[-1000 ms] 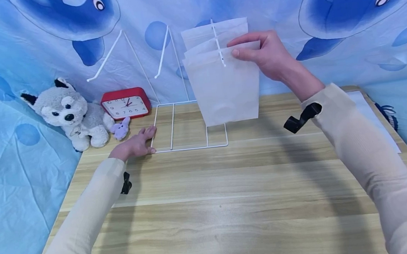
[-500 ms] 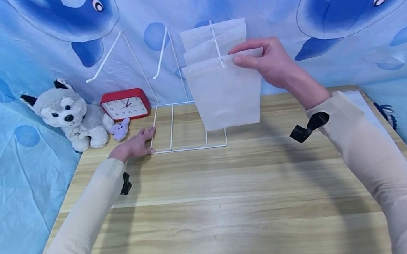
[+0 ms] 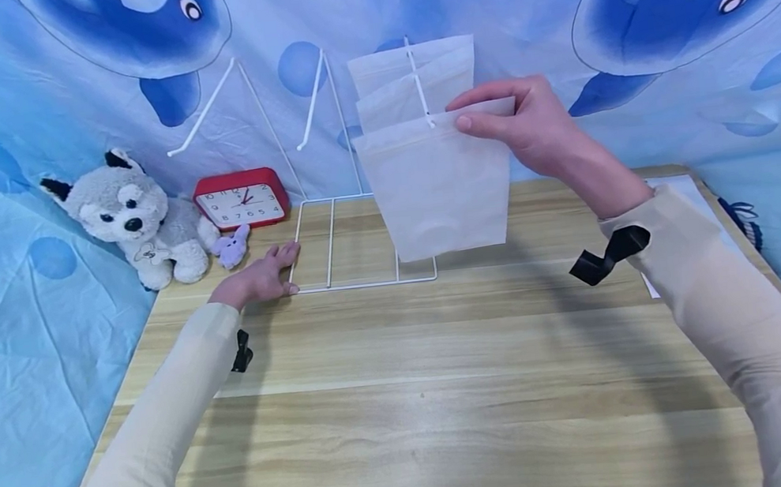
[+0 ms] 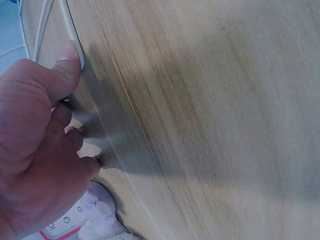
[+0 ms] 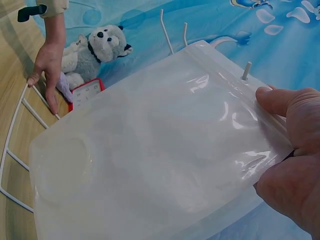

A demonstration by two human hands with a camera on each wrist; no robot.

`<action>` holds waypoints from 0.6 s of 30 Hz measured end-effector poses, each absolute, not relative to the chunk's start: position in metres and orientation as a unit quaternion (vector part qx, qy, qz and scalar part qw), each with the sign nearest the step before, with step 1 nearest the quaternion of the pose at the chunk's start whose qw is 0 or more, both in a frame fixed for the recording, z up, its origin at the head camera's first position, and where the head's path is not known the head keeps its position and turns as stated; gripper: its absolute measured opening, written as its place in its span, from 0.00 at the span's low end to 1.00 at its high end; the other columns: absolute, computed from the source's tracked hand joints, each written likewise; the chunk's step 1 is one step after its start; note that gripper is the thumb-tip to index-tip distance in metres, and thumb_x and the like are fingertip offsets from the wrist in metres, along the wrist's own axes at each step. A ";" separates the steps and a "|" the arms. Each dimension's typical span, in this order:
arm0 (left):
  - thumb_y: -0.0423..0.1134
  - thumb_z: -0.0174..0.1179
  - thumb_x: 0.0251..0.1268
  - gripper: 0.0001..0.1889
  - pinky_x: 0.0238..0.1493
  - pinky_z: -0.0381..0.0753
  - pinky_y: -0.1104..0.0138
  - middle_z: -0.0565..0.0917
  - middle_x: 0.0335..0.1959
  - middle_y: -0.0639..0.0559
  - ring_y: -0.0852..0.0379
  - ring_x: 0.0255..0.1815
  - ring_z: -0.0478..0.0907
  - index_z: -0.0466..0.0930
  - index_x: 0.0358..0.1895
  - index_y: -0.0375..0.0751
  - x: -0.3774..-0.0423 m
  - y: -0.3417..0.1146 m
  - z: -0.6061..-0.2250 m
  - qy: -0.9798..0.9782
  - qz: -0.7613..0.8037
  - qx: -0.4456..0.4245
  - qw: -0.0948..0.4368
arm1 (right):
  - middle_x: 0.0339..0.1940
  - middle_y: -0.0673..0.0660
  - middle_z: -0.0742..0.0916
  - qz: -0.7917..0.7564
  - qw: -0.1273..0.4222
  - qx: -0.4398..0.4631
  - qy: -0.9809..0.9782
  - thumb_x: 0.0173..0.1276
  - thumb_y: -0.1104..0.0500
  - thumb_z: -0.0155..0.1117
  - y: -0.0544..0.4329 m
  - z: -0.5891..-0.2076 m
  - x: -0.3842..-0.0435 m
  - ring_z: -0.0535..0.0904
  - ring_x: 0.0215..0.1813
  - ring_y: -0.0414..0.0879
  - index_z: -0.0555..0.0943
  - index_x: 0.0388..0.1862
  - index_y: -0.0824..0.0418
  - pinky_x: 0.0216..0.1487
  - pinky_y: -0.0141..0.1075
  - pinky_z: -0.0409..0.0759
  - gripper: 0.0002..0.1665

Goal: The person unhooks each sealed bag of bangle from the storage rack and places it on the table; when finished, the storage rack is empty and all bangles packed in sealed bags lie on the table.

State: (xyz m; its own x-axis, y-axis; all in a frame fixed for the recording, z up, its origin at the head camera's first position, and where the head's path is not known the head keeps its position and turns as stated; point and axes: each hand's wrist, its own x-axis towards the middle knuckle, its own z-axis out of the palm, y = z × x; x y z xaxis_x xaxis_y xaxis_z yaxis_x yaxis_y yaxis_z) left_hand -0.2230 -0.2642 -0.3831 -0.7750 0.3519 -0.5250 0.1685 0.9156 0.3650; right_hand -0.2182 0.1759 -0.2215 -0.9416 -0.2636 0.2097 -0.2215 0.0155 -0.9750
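My right hand pinches the upper right corner of a whitish, see-through zip bag. This bag is at the front end of the right hook of a white wire rack. The hook's tip shows just below the bag's top edge; whether it passes through a hole I cannot tell. Behind it, more such bags hang further back on the same hook. My left hand rests on the left side of the rack's base, its thumb pressing on the wire corner and its fingers spread.
Left of the rack stand a red clock, a grey and white plush dog and a small purple plush. Two bare hooks rise at the rack's left. A white sheet lies on the wooden table at right.
My right hand has drawn the front bag forward and down along the hook, away from the bags behind it. My left hand stays in place on the rack.
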 end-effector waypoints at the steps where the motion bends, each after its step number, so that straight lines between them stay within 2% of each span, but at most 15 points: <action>1: 0.37 0.59 0.72 0.45 0.73 0.41 0.38 0.38 0.81 0.35 0.30 0.78 0.31 0.36 0.81 0.38 -0.223 -0.264 -0.383 0.930 0.151 0.140 0.305 | 0.41 0.57 0.89 -0.684 0.016 -0.173 0.709 0.65 0.67 0.71 0.176 -0.221 -0.217 0.86 0.38 0.49 0.90 0.43 0.61 0.41 0.34 0.83 0.09; 4: 0.37 0.60 0.72 0.46 0.73 0.41 0.38 0.38 0.81 0.35 0.30 0.78 0.31 0.36 0.81 0.38 -0.223 -0.264 -0.383 0.930 0.150 0.139 0.307 | 0.40 0.58 0.89 -0.686 0.017 -0.178 0.706 0.64 0.67 0.71 0.177 -0.221 -0.215 0.86 0.39 0.49 0.90 0.43 0.62 0.41 0.34 0.83 0.09; 14: 0.37 0.59 0.72 0.46 0.73 0.41 0.38 0.38 0.81 0.37 0.32 0.78 0.30 0.35 0.81 0.40 -0.224 -0.263 -0.385 0.930 0.144 0.130 0.311 | 0.45 0.60 0.87 -0.692 0.018 -0.180 0.699 0.64 0.67 0.72 0.181 -0.213 -0.205 0.85 0.40 0.49 0.90 0.43 0.64 0.43 0.34 0.82 0.09; 18: 0.38 0.59 0.72 0.46 0.73 0.41 0.37 0.38 0.81 0.37 0.32 0.78 0.30 0.35 0.81 0.40 -0.224 -0.264 -0.386 0.931 0.147 0.129 0.309 | 0.47 0.57 0.87 -0.664 0.003 -0.176 0.727 0.64 0.66 0.72 0.186 -0.211 -0.199 0.84 0.41 0.48 0.90 0.44 0.62 0.43 0.33 0.81 0.09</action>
State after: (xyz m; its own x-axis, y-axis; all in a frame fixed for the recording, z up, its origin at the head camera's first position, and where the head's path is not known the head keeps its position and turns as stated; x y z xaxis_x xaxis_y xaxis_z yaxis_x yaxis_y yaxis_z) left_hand -0.2238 -0.2638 -0.3860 -0.7757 0.3316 -0.5370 0.1505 0.9235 0.3528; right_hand -0.1992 0.1859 -0.2107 -0.9382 -0.2588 0.2296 -0.2521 0.0567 -0.9660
